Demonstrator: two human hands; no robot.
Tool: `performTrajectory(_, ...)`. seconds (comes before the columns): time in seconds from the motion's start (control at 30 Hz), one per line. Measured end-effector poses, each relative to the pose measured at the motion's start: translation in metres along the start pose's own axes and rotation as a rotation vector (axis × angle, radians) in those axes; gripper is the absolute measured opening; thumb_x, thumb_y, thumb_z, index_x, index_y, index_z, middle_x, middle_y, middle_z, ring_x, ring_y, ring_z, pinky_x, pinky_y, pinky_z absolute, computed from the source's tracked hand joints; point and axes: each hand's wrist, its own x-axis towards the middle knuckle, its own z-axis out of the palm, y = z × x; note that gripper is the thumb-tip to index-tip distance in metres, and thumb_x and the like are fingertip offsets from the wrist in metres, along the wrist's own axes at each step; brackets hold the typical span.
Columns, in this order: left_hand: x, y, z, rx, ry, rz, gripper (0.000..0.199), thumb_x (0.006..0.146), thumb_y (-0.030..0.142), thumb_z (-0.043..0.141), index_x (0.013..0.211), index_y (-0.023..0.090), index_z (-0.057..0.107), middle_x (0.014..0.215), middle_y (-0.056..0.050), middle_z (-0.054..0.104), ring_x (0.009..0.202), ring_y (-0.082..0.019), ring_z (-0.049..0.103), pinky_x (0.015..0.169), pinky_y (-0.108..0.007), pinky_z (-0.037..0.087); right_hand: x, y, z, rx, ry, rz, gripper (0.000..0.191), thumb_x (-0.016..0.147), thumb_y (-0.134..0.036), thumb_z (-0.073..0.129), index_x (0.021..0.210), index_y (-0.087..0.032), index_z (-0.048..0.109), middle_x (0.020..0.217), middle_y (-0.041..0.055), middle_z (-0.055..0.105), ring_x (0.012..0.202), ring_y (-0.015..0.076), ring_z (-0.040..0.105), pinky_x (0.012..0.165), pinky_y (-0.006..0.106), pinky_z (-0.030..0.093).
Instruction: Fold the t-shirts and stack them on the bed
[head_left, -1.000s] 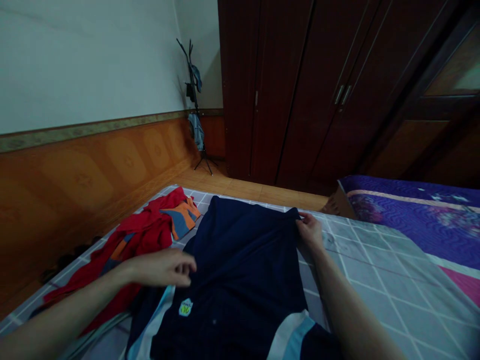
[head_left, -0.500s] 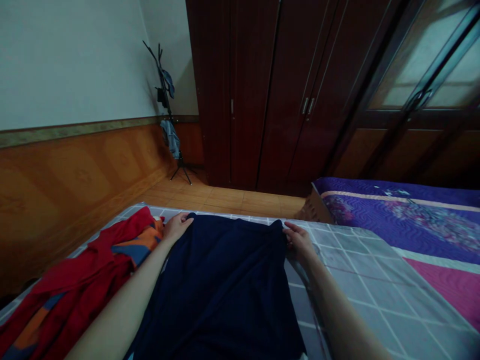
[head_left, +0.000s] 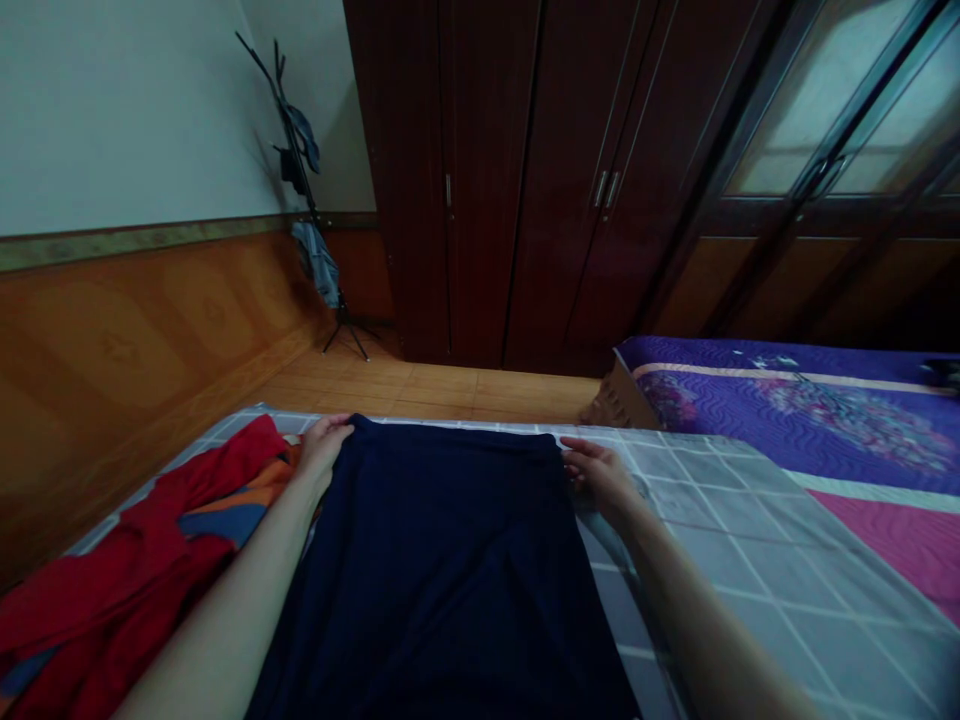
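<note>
A navy blue garment (head_left: 442, 560), its kind not plain, lies spread over the bed's checked grey sheet (head_left: 720, 530). The far edge looks like a waistband and is stretched fairly straight; the near end runs out of view. At the far left corner my left hand (head_left: 324, 450) is closed, pinching the fabric between thumb and fingers. My right hand (head_left: 598, 475) grips the opposite corner with its fingertips, the thumb partly hidden. Beside my left forearm is a heap of red clothing (head_left: 150, 560) with orange and blue patches.
Beyond the bed stands a dark wooden wardrobe (head_left: 487, 200) on a tiled floor (head_left: 450, 390). A coat rack (head_left: 307, 190) holding a few items is in the corner. To the right are a purple floral bedspread (head_left: 750, 390) and a brown basket-like box (head_left: 622, 395).
The garment's far edge is pulled wider and straighter, my left hand having moved left with its corner. The fabric lies smoother. The whole view has shifted slightly.
</note>
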Motion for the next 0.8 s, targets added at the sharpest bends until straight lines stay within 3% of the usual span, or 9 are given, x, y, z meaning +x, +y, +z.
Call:
performTrajectory(0.17,-0.002,0.004,0.004,-0.066,0.023,-0.04,0.024,0.059,0.027,0.069,0.08,0.015,0.065,0.074,-0.001,0.067,0.067,-0.014,0.063,0.068,-0.026,0.05,0.005,0.009,0.002,-0.21,0.001,0.014,0.012,0.079,-0.028,0.057,0.079,-0.017,0.061,0.041,-0.0052,0.049,0.03,0.0091,0.042,0.029,0.019,0.022)
performTrajectory(0.3,-0.001,0.004,0.004,-0.061,0.048,-0.045,0.017,0.065,0.026,0.064,0.078,0.015,0.064,0.074,0.0,0.067,0.07,-0.014,0.063,0.071,-0.026,0.05,0.009,0.015,0.005,-0.377,0.019,-0.055,0.037,0.081,-0.042,0.055,0.052,-0.02,0.051,0.031,-0.0053,0.038,0.027,0.0094,0.039,0.03,0.021,0.02)
performTrajectory(0.4,-0.002,0.003,0.003,-0.021,0.014,-0.047,0.02,0.063,0.022,0.064,0.082,0.015,0.065,0.072,-0.001,0.067,0.066,-0.014,0.063,0.069,-0.026,0.051,0.011,0.019,0.006,-0.455,0.048,-0.135,0.038,0.076,-0.038,0.062,0.045,-0.02,0.05,0.032,-0.0037,0.041,0.032,0.0099,0.042,0.035,0.021,0.022)
performTrajectory(0.57,-0.006,0.005,0.003,0.072,-0.063,-0.014,0.033,0.058,0.015,0.065,0.091,0.014,0.065,0.072,-0.002,0.067,0.061,-0.014,0.062,0.064,-0.027,0.051,0.01,0.02,0.006,-0.435,0.108,-0.296,0.015,0.073,-0.033,0.06,0.065,-0.022,0.066,0.054,-0.0007,0.062,0.052,0.0148,0.056,0.044,0.021,0.034)
performTrajectory(0.7,-0.006,0.01,0.004,0.127,-0.032,0.13,0.043,0.062,0.016,0.06,0.105,0.017,0.061,0.09,-0.003,0.066,0.08,-0.015,0.063,0.075,-0.025,0.049,0.015,0.019,0.0,-0.377,0.17,-0.393,0.027,0.075,-0.035,0.052,0.087,-0.018,0.069,0.071,0.0021,0.069,0.066,0.0189,0.061,0.055,0.025,0.044)
performTrajectory(0.8,-0.004,0.009,0.004,0.198,-0.013,0.21,0.051,0.062,0.013,0.052,0.112,0.019,0.058,0.103,-0.003,0.064,0.092,-0.016,0.061,0.081,-0.024,0.047,0.02,0.02,-0.004,-0.391,0.178,-0.429,0.027,0.071,-0.027,0.051,0.087,-0.019,0.07,0.076,0.0023,0.07,0.073,0.0207,0.063,0.062,0.027,0.047)
